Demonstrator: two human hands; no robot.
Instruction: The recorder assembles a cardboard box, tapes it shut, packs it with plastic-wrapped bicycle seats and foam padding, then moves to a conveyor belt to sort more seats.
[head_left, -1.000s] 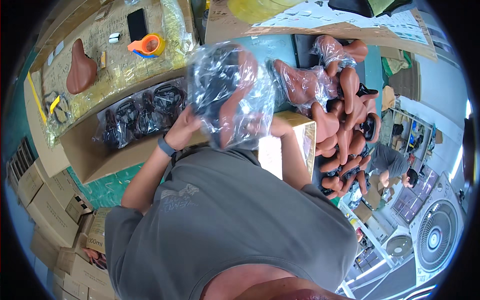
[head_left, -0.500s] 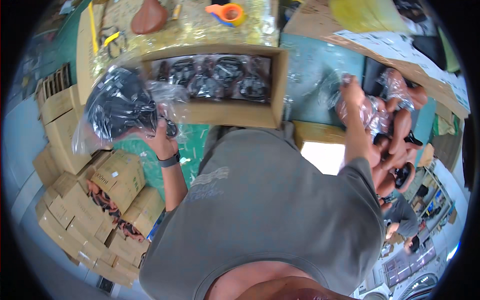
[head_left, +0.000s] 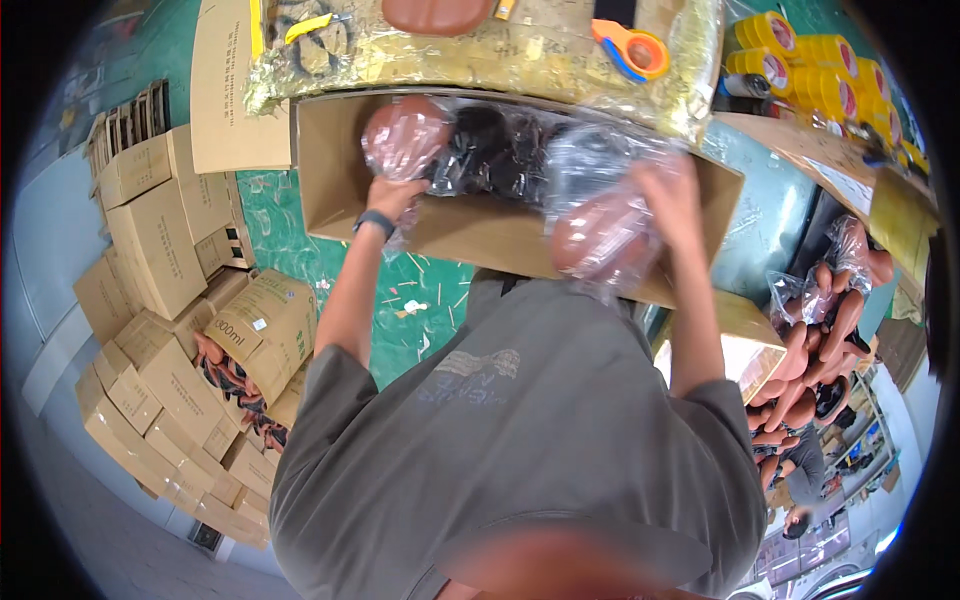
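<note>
An open cardboard box (head_left: 470,225) stands in front of me, holding black saddle undersides (head_left: 485,150) in clear bags. My left hand (head_left: 400,197), wearing a dark wristband, is closed on the near end of a bagged brown bicycle saddle (head_left: 405,130) at the box's left end, its top facing up. At the right side of the box, my right hand (head_left: 668,195) is blurred but curled on the clear bag around another brown bicycle saddle (head_left: 600,235). That saddle tilts over the near wall of the box. The fingertips of my right hand are partly hidden by plastic.
Behind the box, a tape-covered work surface (head_left: 450,62) holds a brown saddle (head_left: 437,12), an orange tape dispenser (head_left: 640,52) and a yellow cutter (head_left: 308,27). Yellow tape rolls (head_left: 825,75) stand far right. Brown saddles (head_left: 815,350) are heaped at right; cartons (head_left: 160,260) are stacked left.
Both hands have come to the box. The left swung in from the left with its bagged saddle, now brown side up; the right brought a bagged saddle from the heap at right.
</note>
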